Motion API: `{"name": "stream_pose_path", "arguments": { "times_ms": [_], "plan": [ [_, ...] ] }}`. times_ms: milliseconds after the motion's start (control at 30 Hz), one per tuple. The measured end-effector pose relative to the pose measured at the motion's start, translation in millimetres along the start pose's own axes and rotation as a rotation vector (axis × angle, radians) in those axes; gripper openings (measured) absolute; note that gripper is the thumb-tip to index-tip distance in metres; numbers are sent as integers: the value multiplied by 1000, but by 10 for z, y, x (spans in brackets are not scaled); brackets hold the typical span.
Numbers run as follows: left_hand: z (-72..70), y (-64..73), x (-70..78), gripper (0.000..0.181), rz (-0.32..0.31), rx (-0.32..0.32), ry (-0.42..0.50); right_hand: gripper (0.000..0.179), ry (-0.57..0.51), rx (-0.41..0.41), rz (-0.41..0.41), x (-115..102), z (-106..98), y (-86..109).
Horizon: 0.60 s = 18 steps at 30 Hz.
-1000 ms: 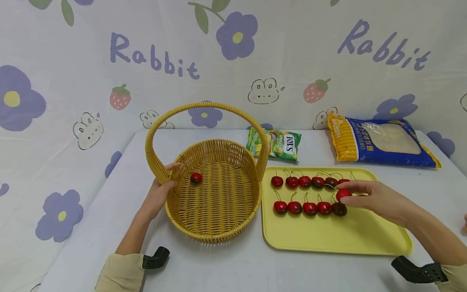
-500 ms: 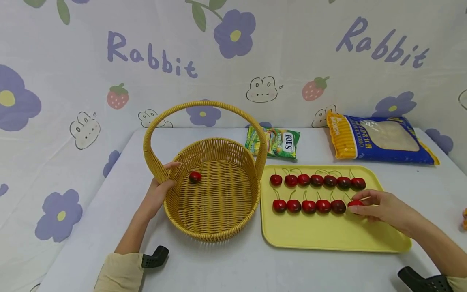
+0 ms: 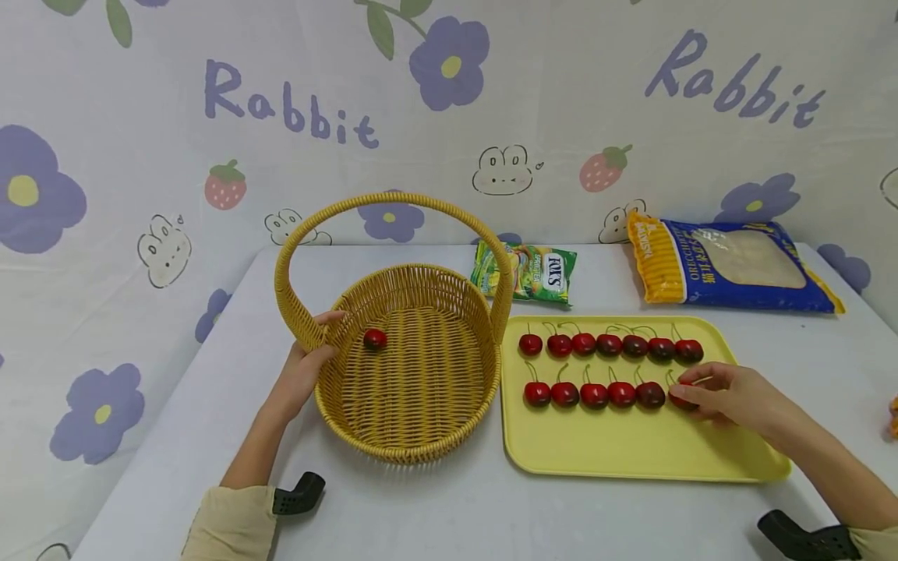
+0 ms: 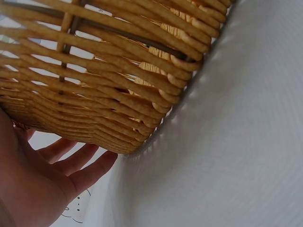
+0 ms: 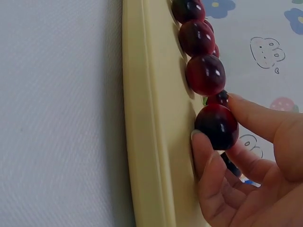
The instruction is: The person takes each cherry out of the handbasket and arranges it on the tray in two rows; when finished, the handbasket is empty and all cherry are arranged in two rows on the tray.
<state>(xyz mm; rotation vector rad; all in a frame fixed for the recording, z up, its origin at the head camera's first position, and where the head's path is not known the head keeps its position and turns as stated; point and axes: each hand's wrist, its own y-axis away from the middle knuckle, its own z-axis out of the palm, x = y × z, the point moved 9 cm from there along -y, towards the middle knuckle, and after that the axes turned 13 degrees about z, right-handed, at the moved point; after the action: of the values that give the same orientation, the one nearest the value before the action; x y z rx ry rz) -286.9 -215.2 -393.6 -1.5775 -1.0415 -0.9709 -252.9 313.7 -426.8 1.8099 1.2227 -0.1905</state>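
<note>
A yellow wicker basket (image 3: 407,448) with a tall arched handle stands on the table at centre left, with one dark red cherry (image 3: 375,340) inside. My left hand (image 3: 300,374) grips its left rim by the handle's foot; in the left wrist view the fingers (image 4: 94,168) lie along the outside of the weave. On the yellow tray (image 3: 631,452) are two rows of stemmed cherries. My right hand (image 3: 737,397) pinches the cherry (image 3: 682,396) at the right end of the front row. In the right wrist view, thumb and fingers surround that cherry (image 5: 217,126), low over the tray.
Behind the basket and tray lies a green snack packet (image 3: 536,274). A blue and yellow pasta bag (image 3: 737,265) lies at the back right. The printed cloth (image 3: 435,156) hangs behind the white table. An orange object (image 3: 894,418) shows at the right edge.
The right hand has brought its cherry rightward and down, from above the rows to the front row's right end. The left hand and basket have stayed put.
</note>
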Motion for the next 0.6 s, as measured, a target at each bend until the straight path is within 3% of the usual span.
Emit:
{"name": "stream_pose_path", "arguments": {
  "times_ms": [600],
  "plan": [
    [0, 1, 0, 50, 2, 2, -1, 71, -24, 12, 8, 10, 28, -46]
  ]
}}
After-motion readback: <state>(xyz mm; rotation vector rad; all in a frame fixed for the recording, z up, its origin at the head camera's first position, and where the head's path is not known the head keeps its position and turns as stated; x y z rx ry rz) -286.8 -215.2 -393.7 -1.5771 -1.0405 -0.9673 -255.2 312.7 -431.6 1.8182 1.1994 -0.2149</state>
